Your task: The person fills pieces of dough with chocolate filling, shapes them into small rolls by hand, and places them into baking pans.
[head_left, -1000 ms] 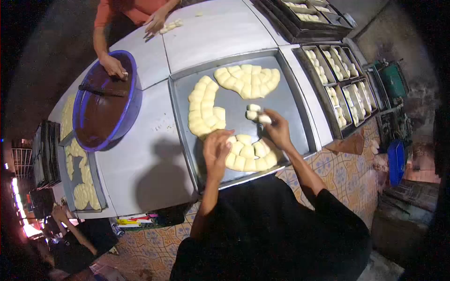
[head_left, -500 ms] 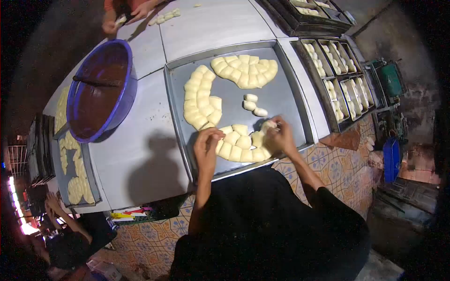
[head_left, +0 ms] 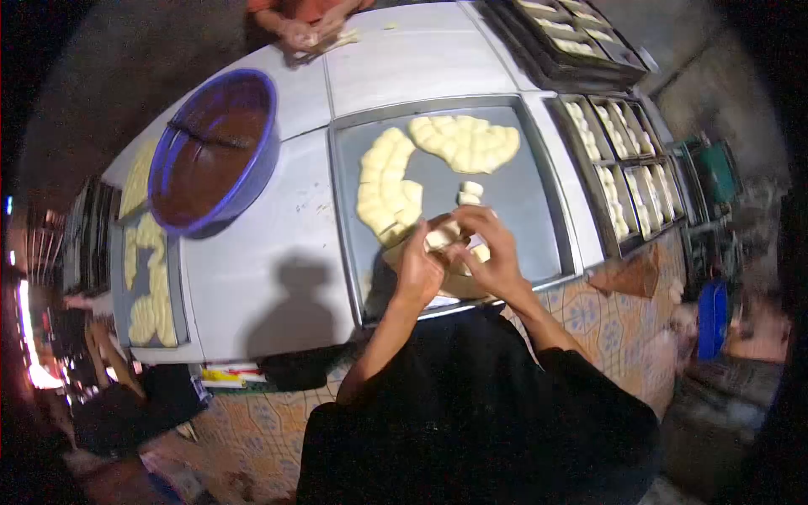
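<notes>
A grey metal tray (head_left: 513,227) lies before me. On it, a curved band of pale dough pieces (head_left: 387,181) runs down the left and a fan of dough (head_left: 465,141) sits at the top. My left hand (head_left: 419,268) and my right hand (head_left: 492,257) meet over the tray's lower part, their fingers closed around a pale dough piece (head_left: 440,237). The hands partly hide the dough beneath. Small loose dough pieces (head_left: 471,192) lie just above my right hand.
A purple basin (head_left: 271,156) with brown contents stands left of the tray. Moulds of dough (head_left: 623,160) are at the right. A co-worker's hands (head_left: 307,35) handle dough at the top. Another dough tray (head_left: 174,295) is at the far left, near another person's arm (head_left: 114,358).
My right hand has moved left and my left hand right, so they now meet around dough. The view has shifted, and the co-worker's hands at the top have come together.
</notes>
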A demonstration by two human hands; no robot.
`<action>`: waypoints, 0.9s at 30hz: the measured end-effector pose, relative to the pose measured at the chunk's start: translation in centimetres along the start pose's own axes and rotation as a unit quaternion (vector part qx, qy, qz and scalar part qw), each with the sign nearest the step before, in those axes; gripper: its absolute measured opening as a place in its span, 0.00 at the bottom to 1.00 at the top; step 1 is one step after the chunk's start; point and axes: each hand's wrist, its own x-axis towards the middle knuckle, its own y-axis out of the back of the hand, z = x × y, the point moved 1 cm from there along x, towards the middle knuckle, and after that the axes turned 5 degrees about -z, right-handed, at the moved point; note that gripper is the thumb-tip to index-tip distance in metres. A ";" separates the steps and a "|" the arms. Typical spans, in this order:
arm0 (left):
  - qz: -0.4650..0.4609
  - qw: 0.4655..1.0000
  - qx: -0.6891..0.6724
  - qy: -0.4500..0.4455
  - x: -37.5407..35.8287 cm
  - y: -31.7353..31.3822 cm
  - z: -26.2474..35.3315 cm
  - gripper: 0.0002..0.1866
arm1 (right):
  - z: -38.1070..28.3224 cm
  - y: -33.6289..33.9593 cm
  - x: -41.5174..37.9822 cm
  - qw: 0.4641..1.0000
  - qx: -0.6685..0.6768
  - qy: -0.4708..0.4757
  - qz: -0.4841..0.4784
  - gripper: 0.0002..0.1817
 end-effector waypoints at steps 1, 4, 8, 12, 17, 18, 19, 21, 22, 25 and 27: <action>-0.003 1.000 0.015 -0.010 -0.5 -0.2 0.7 0.26 | 0.2 -0.2 0.3 0.998 -0.021 -0.011 0.050 0.24; -0.016 0.997 0.035 -0.069 -1.3 -0.6 0.4 0.25 | 1.6 -2.2 0.6 0.992 -0.123 0.017 0.012 0.16; 0.067 0.942 0.272 -0.185 -2.6 -0.8 1.5 0.24 | 1.1 -3.0 2.4 0.999 0.013 -0.029 0.019 0.11; 0.155 0.869 0.394 -0.258 -3.2 0.7 2.4 0.14 | 2.8 -3.9 2.8 0.985 0.052 -0.111 -0.119 0.17; 0.142 0.920 0.253 -0.265 -2.3 2.9 1.8 0.08 | 1.8 -4.8 5.2 0.990 -0.011 0.024 -0.139 0.23; 0.088 0.970 0.070 -0.215 -2.2 3.0 2.1 0.09 | 2.7 -5.9 4.7 0.988 0.022 0.044 -0.145 0.24; 0.025 0.981 -0.113 -0.158 -2.1 2.5 2.7 0.09 | 3.1 -7.0 4.7 0.985 0.054 0.065 -0.150 0.26; 0.031 0.973 -0.202 -0.104 -2.0 2.2 2.9 0.15 | 3.1 -7.9 5.5 0.966 0.196 -0.010 -0.167 0.36; 0.011 0.965 -0.237 -0.113 -1.7 2.9 2.9 0.19 | 2.6 -8.0 6.3 0.947 0.263 -0.070 -0.171 0.42; -0.221 0.943 -0.201 -0.146 -0.7 0.7 7.8 0.51 | 4.4 -8.1 7.1 0.880 0.392 -0.206 -0.173 0.69; -0.319 0.914 -0.186 -0.168 0.9 1.1 14.0 0.57 | 5.6 -8.7 7.9 0.862 0.445 -0.167 -0.177 0.73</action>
